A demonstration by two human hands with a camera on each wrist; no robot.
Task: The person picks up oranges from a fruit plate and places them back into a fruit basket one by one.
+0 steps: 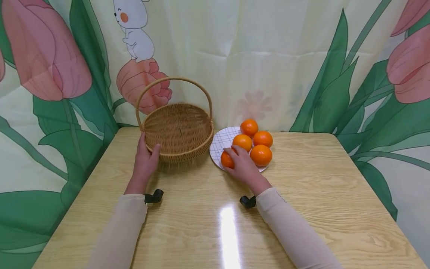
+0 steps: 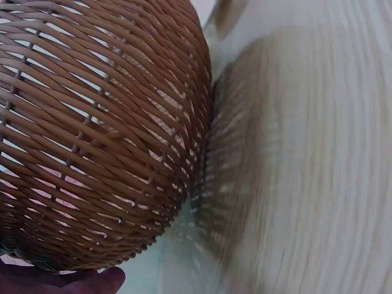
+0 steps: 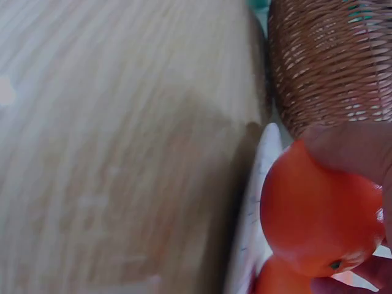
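A wicker basket [image 1: 183,154] with a tall arched handle stands at the back of the table, its inside bare. My left hand [image 1: 145,160] grips its left front rim, thumb at the front. In the left wrist view the woven wall [image 2: 104,122] fills the left side, fingertips [image 2: 110,278] below it. To the right is a white plate [image 1: 220,142] with dark grid lines, bearing several oranges [image 1: 261,155]. My right hand [image 1: 244,166] holds the front-left orange [image 3: 321,211], fingers and thumb curled round it, over the plate.
The light wood table [image 1: 312,194] runs wide to the right and front. A curtain [image 1: 262,56] printed with tulips and a rabbit hangs right behind the basket and plate. Basket and plate stand close side by side.
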